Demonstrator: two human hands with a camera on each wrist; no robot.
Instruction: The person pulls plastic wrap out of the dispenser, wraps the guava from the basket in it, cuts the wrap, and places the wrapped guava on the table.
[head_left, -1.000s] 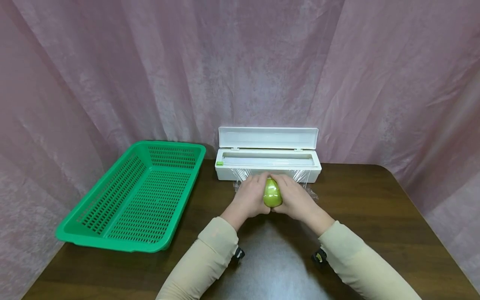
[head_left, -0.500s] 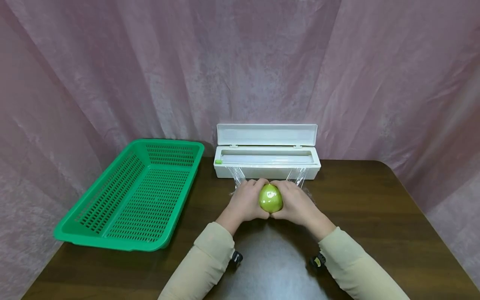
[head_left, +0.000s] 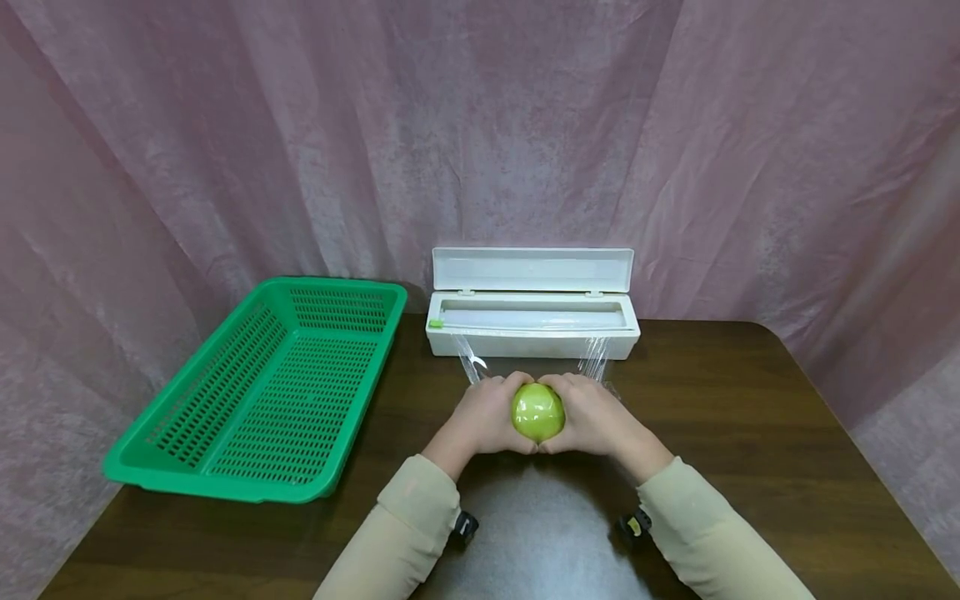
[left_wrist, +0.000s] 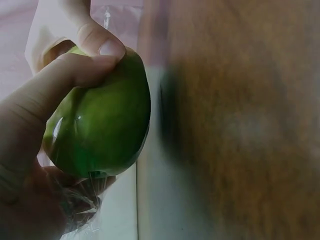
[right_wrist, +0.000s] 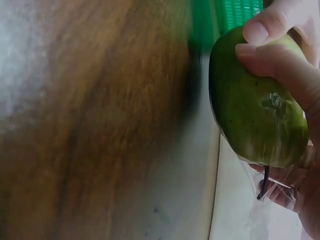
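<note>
Both hands grip a green pear between them, over the table in front of the cling film box. My left hand curls round its left side and my right hand round its right, thumbs meeting on the near side. Clear cling film runs in gathered strands from the box's front edge to the hands. In the left wrist view, shiny film clings to the pear and bunches at the fingers. A dark stem pokes out under film in the right wrist view.
To the left stands a green plastic basket with slotted walls. The box's white lid is raised, and a film roll lies inside. A pink curtain hangs behind the brown table.
Both hands have drawn the pear toward the person, away from the box. The pear has turned, showing a rounder face, and the film strands have stretched longer.
</note>
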